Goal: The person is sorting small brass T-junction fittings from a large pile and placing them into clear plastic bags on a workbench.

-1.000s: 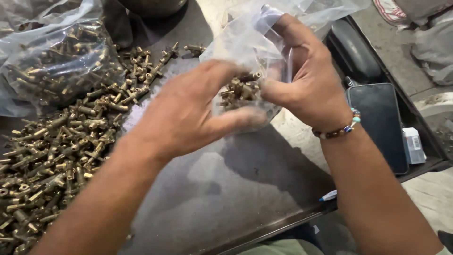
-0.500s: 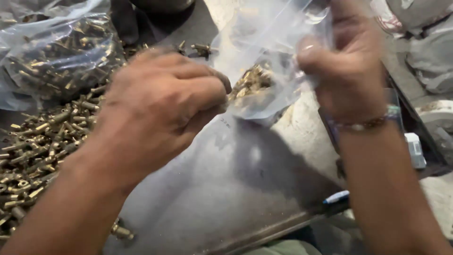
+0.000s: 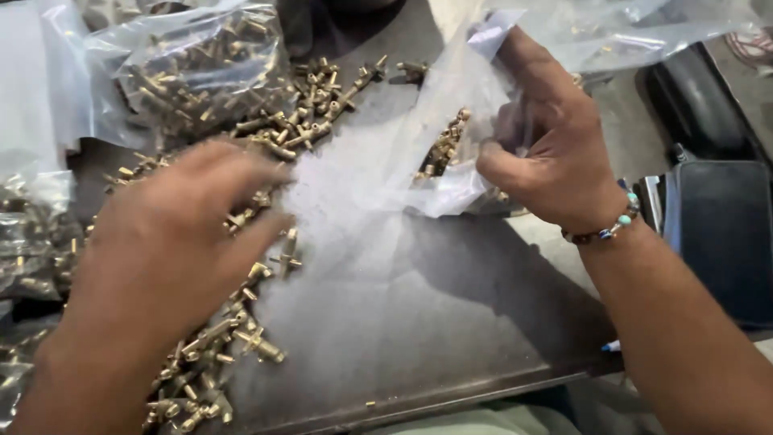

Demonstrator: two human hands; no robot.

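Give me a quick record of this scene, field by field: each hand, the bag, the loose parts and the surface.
left hand: spread over the loose brass fittings, fingers down among them
right hand: pinching a clear plastic bag
bag contents: a few brass fittings
filled bag: far left, packed with fittings
surface: dark metal table
wrist: beaded bracelet on the right

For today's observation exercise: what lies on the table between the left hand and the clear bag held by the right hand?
In the head view, loose brass fittings lie beside the left hand, then bare dark table up to the clear bag.
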